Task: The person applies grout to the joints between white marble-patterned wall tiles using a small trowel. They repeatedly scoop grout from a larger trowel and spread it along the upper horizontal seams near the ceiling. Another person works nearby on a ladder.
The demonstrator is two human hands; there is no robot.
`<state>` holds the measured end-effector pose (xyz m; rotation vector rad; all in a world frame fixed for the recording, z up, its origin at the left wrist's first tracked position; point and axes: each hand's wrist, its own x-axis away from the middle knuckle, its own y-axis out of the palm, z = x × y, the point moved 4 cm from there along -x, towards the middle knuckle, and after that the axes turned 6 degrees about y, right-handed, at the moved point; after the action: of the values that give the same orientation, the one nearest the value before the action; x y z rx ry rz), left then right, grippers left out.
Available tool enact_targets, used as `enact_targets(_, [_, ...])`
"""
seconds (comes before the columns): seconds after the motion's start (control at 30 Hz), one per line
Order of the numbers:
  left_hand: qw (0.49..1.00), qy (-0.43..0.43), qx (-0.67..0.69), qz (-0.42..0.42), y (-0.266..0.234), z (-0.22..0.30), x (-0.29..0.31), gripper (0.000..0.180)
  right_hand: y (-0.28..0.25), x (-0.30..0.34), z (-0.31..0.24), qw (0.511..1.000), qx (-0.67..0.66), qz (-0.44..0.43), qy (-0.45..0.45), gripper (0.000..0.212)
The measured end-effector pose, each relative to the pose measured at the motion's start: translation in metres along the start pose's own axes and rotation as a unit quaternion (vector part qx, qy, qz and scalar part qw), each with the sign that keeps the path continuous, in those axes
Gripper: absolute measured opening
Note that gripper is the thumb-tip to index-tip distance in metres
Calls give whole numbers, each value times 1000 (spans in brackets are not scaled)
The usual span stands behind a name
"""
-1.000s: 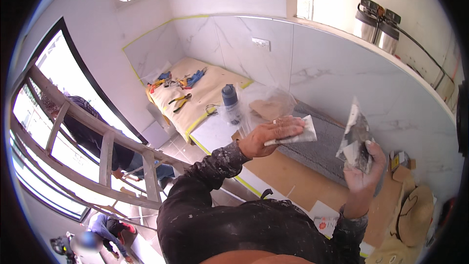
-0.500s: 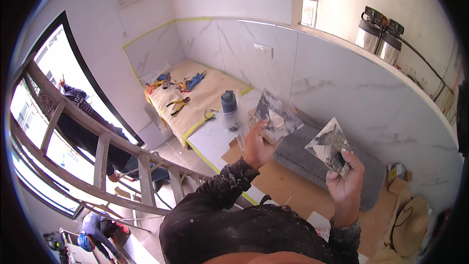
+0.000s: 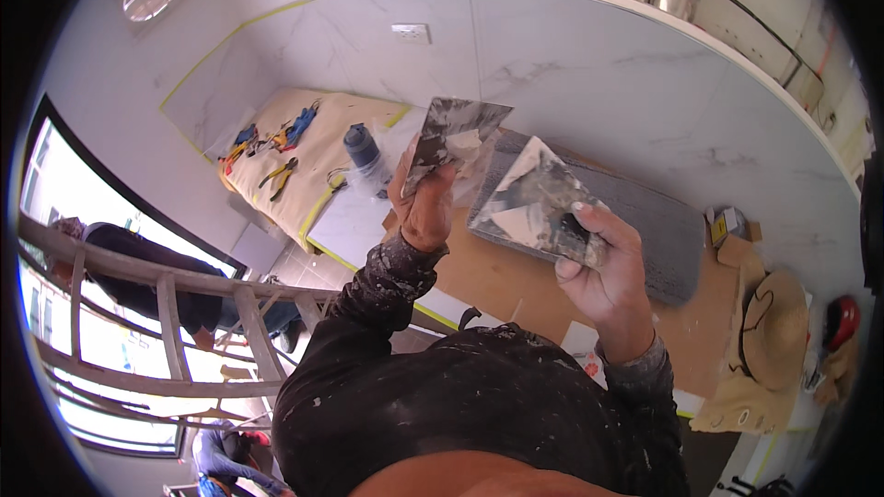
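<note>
My left hand (image 3: 428, 207) grips a flat, dark putty knife (image 3: 456, 133), its blade smeared with pale filler and tilted upward. Just to the right, my right hand (image 3: 608, 267) is closed round a second putty knife (image 3: 534, 198). White and grey filler covers much of that blade, which points up and left toward the first one. The blades are close together but apart. Both handles are mostly hidden by my fingers. Behind the right blade lies a long grey padded piece (image 3: 668, 244).
Brown cardboard (image 3: 497, 276) covers the counter, with a straw hat (image 3: 778, 331) at its right. Back left are a dark blue bottle (image 3: 361, 144), yellow-handled pliers (image 3: 279, 177) and other tools. At left stand a ladder (image 3: 170, 322) and a person (image 3: 152, 262); another person (image 3: 226, 456) bends low.
My hands have drawn nearer each other, and the left putty knife now stands steeper. The view has turned right and downward, shifting the counter and wall up and left.
</note>
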<state>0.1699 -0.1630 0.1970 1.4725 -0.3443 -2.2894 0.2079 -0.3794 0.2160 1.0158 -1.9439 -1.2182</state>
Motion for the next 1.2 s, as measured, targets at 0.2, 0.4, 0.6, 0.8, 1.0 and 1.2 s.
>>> enact_targets(0.2, [957,72,-214,-180,17,1,3,48,-5,-7,0,998,-18,11,60,20])
enact_targets(0.4, [912,141,-190,-336,31,-8,-6,49,-28,-15,-33,999,-21,25,-13,18])
enact_targets(0.6, [895,-101,-264,-344,-23,-35,26,38,-7,34,-200,510,702,273,-415,40])
enact_targets(0.8, [925,-281,-248,-54,-104,-66,111,40,42,-10,-403,382,775,247,-440,35])
enact_targets(1.0, [912,-343,-225,8,-118,-85,130,40,15,-160,-501,76,923,368,-82,35])
enact_targets(1.2, [875,-418,-239,50,-143,-89,139,45,-28,-220,-536,108,898,423,-45,46])
